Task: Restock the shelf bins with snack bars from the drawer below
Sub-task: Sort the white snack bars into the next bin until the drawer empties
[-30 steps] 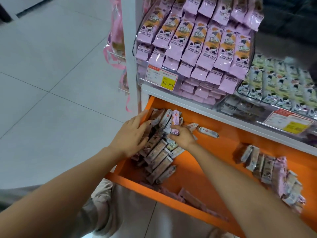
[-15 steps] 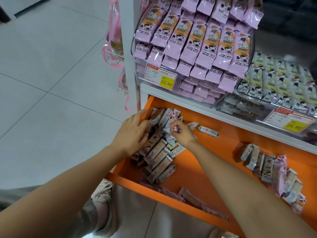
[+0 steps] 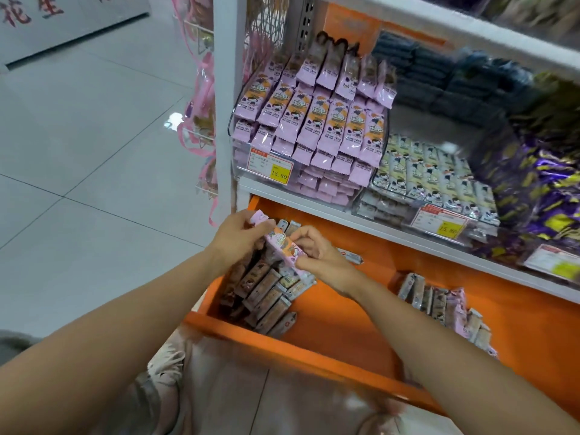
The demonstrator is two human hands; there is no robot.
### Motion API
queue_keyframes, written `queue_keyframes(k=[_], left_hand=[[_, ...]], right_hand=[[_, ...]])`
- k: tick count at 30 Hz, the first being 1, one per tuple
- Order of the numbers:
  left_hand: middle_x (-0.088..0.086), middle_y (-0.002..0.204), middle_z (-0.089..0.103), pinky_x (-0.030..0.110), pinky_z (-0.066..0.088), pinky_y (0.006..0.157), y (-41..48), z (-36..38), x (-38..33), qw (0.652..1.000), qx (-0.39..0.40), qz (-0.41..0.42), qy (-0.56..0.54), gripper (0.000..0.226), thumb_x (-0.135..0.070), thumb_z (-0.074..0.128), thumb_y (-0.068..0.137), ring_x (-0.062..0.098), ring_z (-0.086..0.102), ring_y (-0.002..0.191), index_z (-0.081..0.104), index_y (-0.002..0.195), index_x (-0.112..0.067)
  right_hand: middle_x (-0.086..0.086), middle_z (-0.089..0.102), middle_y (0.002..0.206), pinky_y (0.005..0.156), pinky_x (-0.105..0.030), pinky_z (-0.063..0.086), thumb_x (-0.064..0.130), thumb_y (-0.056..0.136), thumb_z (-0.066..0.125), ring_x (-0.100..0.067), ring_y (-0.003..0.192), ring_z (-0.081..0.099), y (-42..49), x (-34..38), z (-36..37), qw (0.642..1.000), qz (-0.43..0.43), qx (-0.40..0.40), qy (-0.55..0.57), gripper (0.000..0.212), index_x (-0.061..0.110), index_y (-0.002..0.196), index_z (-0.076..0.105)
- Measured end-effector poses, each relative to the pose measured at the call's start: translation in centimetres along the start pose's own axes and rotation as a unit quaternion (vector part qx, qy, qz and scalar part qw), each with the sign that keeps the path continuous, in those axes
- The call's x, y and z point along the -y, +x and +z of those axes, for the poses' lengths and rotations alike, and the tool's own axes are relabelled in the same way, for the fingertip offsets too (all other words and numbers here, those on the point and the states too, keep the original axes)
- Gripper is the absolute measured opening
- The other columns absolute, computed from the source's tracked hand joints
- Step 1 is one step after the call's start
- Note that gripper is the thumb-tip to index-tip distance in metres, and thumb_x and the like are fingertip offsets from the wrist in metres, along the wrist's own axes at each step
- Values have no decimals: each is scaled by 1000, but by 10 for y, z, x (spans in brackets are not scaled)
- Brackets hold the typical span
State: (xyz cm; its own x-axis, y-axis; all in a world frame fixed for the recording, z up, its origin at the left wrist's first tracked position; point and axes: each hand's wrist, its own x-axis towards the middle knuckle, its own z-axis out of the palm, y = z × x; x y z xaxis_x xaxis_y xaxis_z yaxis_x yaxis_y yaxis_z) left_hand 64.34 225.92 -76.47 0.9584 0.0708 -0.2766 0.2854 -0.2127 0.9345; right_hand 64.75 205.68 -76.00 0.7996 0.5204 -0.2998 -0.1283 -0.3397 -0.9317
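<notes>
Both hands hold a small stack of pink snack bars point(image 3: 280, 243) just above the left end of the open orange drawer point(image 3: 351, 315). My left hand point(image 3: 237, 235) grips its upper end, and my right hand point(image 3: 317, 252) pinches the lower end. Below them several brown and white bars point(image 3: 266, 293) lie in rows in the drawer. A second bunch of bars point(image 3: 439, 302) lies at the drawer's right. Above the drawer, a clear shelf bin point(image 3: 248, 174) is stacked with pink bars point(image 3: 317, 127).
A neighbouring bin of pale green bars point(image 3: 433, 180) stands to the right, then purple wrapped sweets point(image 3: 539, 189). Yellow price tags point(image 3: 272, 168) hang on the bin fronts. A white shelf post point(image 3: 227, 98) with pink ribbon packs stands left. My knees are below the drawer front point(image 3: 282, 350).
The hands have lifted a few pink bars out of the drawer pile and now hold them together between them. The camera has tilted up, showing more shelf.
</notes>
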Motion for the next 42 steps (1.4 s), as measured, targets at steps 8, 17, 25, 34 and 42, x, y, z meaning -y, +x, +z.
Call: queue_keyframes(k=[8, 17, 25, 34, 42], left_hand=[[18, 76, 59, 22, 41, 45, -24, -7, -41, 985, -37, -32, -166, 27, -24, 71, 88, 17, 50, 53, 65, 95, 2], [0, 103, 63, 31, 42, 80, -25, -42, -101, 946, -148, 272, 95, 26, -33, 46, 100, 16, 56, 95, 62, 111, -16], [9, 157, 31, 49, 13, 118, 19, -65, -95, 773, -143, 388, 481, 61, -30, 54, 89, 31, 21, 147, 41, 147, -16], [14, 150, 43, 58, 31, 109, 48, -64, -80, 722, -189, 430, 509, 86, -28, 80, 66, 36, 42, 137, 48, 144, -13], [11, 152, 41, 53, 28, 112, 52, -58, -73, 736, -208, 427, 483, 84, -25, 76, 67, 34, 37, 140, 46, 145, -13]], right_hand=[[-3, 60, 122, 90, -34, 54, 15, 91, 68, -14, 107, 63, -34, 40, 1, 994, -54, -83, -35, 30, 21, 117, 55], [5, 68, 111, 84, -22, 54, 22, 85, 75, -10, 100, 65, -34, 123, -15, 925, -213, -305, -69, 26, 18, 109, 67], [-2, 69, 92, 80, -43, 56, 47, 83, 73, -20, 86, 65, 49, 186, -37, 866, -186, -442, -142, 33, 18, 97, 65], [-6, 66, 91, 67, -35, 45, 49, 90, 62, -23, 84, 59, 134, 222, -50, 805, -137, -494, -298, 38, 11, 95, 61], [-12, 71, 99, 88, -40, 47, 60, 86, 59, -33, 100, 62, 176, 211, -56, 753, -87, -500, -420, 47, 15, 100, 65]])
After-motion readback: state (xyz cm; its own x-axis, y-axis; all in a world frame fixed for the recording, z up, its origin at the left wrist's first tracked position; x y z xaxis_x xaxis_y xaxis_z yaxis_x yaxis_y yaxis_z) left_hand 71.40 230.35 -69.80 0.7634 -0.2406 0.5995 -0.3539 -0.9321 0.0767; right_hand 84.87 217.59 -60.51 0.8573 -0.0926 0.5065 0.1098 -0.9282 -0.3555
